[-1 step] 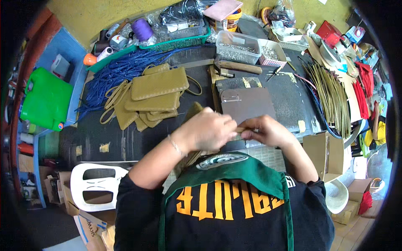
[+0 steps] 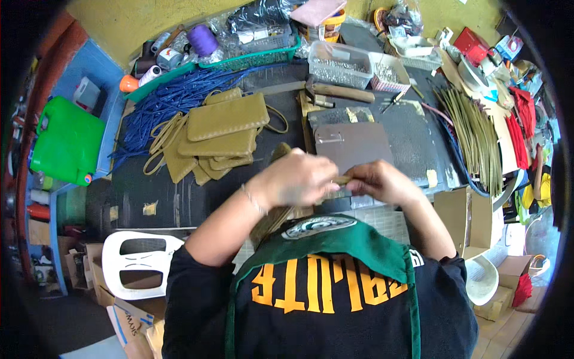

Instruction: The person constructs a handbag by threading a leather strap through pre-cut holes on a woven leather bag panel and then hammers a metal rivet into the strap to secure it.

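My left hand (image 2: 299,178) is closed, slightly blurred, with its fingertips at one end of a short olive strip (image 2: 342,179). From the other side, my right hand (image 2: 382,181) pinches the same strip between thumb and fingers. Beneath my left wrist lies a bundle of olive strips (image 2: 272,222), partly hidden by my arm and the apron; its far end shows beyond the hand. Just past my hands, a flat brown panel (image 2: 359,143) rests on the dark work surface. Left of it is a pile of olive pouches (image 2: 227,118) with thin straps.
A hammer (image 2: 344,93) lies beyond the panel. Blue cords (image 2: 161,99) spread at the far left. Clear tubs of small metal parts (image 2: 341,63) stand at the back. More olive strips (image 2: 472,131) hang over the right side. A white plastic chair (image 2: 110,263) stands at the near left.
My right hand has risen slightly, and the strip between my hands shows more plainly. More of the bundle under my left wrist is visible.
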Motion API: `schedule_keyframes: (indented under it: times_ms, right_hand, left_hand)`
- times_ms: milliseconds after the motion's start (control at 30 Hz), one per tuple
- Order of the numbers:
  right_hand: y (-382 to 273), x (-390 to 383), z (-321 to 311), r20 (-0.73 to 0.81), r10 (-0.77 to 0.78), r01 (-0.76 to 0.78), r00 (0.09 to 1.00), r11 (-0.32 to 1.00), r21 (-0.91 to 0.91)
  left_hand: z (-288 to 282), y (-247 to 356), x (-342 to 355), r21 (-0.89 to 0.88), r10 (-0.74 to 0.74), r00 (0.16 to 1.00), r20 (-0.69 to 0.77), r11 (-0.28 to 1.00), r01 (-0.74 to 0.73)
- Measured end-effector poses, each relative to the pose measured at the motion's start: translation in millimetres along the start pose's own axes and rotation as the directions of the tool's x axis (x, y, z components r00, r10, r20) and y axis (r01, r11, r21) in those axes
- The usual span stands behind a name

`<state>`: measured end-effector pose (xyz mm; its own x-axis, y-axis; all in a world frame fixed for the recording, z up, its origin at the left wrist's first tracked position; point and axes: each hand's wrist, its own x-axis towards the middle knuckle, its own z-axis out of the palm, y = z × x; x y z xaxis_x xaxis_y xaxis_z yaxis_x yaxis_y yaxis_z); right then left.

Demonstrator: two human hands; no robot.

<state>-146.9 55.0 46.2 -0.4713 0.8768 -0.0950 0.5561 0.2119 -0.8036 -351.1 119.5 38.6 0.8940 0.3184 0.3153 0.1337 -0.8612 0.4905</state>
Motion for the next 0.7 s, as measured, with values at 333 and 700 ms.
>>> schedule_keyframes:
  times_ms: [333, 700]
  right_hand:
    - [43, -12, -14, -0.078, -0.141, 0.117, 0.987, 0.959, -0.257]
    - [41, -20, -21, -0.14, -0.274, 0.132, 0.951, 0.776, -0.617]
  left_hand:
    - [42, -10, 19, -0.181, -0.116, 0.993, -0.027, 0.977, 0.109]
    - [46, -6, 33, -0.103, -0.276, 0.961, 0.025, 0.955, 0.277]
